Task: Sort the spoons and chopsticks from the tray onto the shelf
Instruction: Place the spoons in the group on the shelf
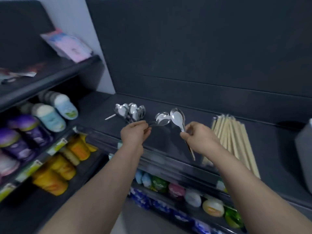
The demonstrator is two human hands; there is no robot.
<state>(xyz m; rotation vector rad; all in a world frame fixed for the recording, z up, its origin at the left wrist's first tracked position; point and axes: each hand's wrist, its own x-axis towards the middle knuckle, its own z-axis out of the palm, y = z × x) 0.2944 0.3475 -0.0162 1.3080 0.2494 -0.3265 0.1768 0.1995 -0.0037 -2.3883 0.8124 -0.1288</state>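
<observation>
Head view, and it's a blurry one. The left hand has its fingers curled round the handles of what looks like two spoons. Their bowls overlap and the handles are buried in the hand, so the count is hard to call. They sit just right of the spoon pile, which lies on the dark shelf. The left hand also covers most of that pile's handles, with one handle poking out to the left.

Further right of the pile, the right hand pinches a single spoon by the handle between thumb and fingers. Its bowl is up, and the tail of the handle slants down below the hand toward the shelf's front edge.

Right again, well apart from the pile, lie the chopsticks, their left side partly hidden by the right wrist and their near ends at about the front edge.

A grey box is cut off by the frame's right side, so I can't tell what it is.

There's bare shelf behind both hands up to the back wall, and more between chopsticks and box.

Below and left of the pile are smeared bottles, labels unreadable.
</observation>
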